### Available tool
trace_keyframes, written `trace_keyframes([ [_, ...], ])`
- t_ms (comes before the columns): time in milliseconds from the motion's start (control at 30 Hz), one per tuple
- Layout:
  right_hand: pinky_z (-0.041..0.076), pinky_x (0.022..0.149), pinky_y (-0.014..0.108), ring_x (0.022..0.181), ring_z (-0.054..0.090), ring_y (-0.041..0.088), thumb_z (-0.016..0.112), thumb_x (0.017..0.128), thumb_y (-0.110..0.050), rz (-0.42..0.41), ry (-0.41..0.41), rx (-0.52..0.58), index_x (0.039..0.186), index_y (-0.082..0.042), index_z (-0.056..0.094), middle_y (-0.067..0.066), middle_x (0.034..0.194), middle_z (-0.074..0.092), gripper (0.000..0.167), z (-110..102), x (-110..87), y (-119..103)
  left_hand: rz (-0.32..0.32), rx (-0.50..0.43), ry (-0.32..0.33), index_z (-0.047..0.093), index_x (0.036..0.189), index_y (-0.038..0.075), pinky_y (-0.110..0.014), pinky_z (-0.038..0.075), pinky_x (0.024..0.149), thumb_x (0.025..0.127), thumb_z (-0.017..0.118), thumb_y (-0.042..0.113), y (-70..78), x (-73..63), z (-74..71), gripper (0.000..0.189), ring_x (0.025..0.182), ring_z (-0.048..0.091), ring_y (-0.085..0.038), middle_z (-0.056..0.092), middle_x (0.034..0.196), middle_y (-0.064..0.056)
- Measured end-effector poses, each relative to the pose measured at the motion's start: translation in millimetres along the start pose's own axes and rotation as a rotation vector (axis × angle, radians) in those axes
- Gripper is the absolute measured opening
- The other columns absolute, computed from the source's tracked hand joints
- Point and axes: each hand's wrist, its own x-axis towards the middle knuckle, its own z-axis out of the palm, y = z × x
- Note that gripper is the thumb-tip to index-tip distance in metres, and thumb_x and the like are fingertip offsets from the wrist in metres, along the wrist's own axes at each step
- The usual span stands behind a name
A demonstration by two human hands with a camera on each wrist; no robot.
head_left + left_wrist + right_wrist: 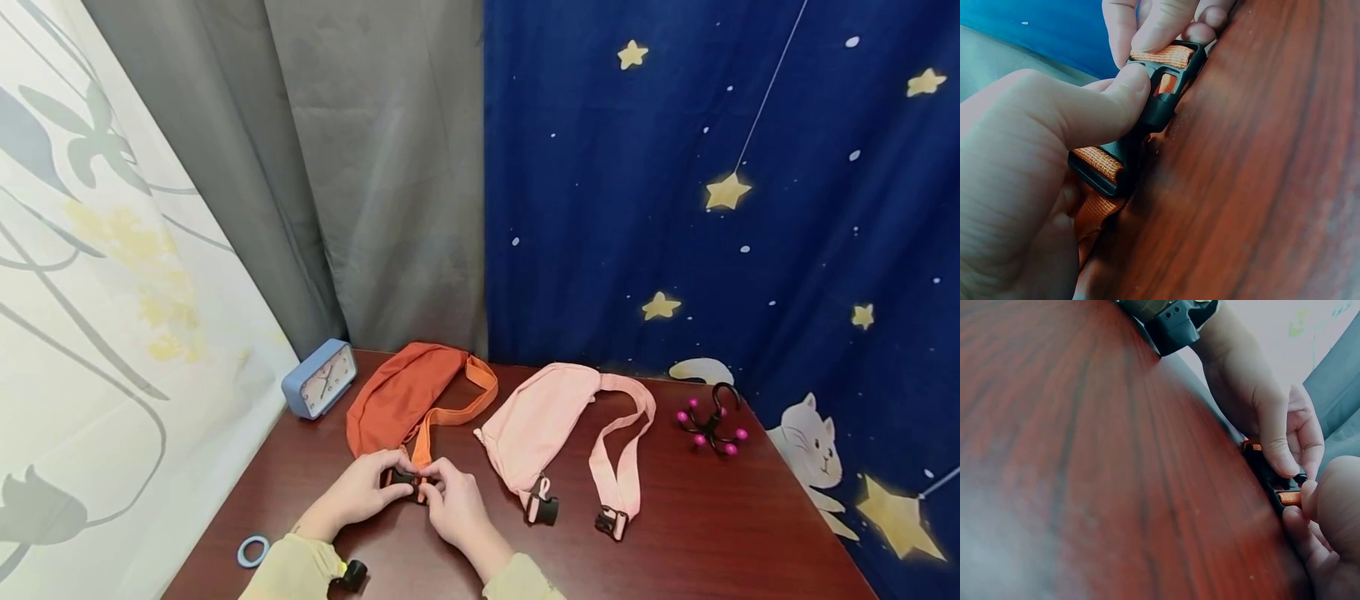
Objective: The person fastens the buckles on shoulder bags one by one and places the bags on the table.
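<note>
A rust-orange waist bag [408, 387] lies behind both hands, its orange strap [450, 414] looping from its right side toward them. Between the hands is the bag's black side-release buckle [1161, 114], close to the tabletop. My left hand [358, 497] pinches one half, thumb on top. At the other end, my right hand [461, 507] pinches the half where the webbing passes through. The two halves meet in line; whether they are fully locked I cannot tell. Fingers hide part of the buckle in every view.
A pink waist bag [543, 417] lies to the right with its buckle halves apart. At the back left stands a blue clock [321, 379]. A blue ring [252, 551] lies front left, and a black hook rack with pink tips [711, 425] far right. Curtains border the table.
</note>
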Motion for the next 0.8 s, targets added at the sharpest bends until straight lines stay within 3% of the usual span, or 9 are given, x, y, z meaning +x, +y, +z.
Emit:
trace_keyframes([
  [267, 0.052, 0.063, 0.013, 0.07, 0.069, -0.004, 0.077, 0.1, -0.004, 0.068, -0.03, 0.079, 0.113, -0.013, 0.075, 0.001, 0.094, 0.084, 0.016, 4.5, 2.8, 1.6, -0.016, -0.008, -0.003, 0.075, 0.11, 0.034, -0.031, 0.057, 0.09, 0.096, 0.087, 0.026, -1.8, -2.4, 0.1, 0.02, 0.102, 0.069, -0.005, 0.075, 0.108, 0.016],
  [600, 0.056, 0.061, 0.013, 0.07, 0.072, 0.002, 0.081, 0.094, 0.003, 0.018, 0.052, 0.098, 0.103, -0.009, 0.076, 0.008, 0.097, 0.074, 0.016, 5.5, 6.0, 1.0, -0.004, 0.005, 0.0, 0.074, 0.108, 0.031, -0.03, 0.057, 0.088, 0.094, 0.088, 0.024, 1.0, 2.6, 1.3, 0.021, 0.1, 0.068, -0.004, 0.074, 0.106, 0.016],
  [800, 0.055, 0.063, 0.015, 0.072, 0.073, 0.005, 0.082, 0.093, 0.003, 0.049, 0.035, 0.099, 0.103, -0.01, 0.076, 0.007, 0.095, 0.076, 0.017, 5.7, 8.2, -1.9, -0.021, -0.027, -0.008, 0.074, 0.106, 0.028, -0.027, 0.055, 0.087, 0.093, 0.088, 0.022, 2.5, 2.1, 0.8, 0.02, 0.096, 0.066, -0.003, 0.074, 0.104, 0.014],
])
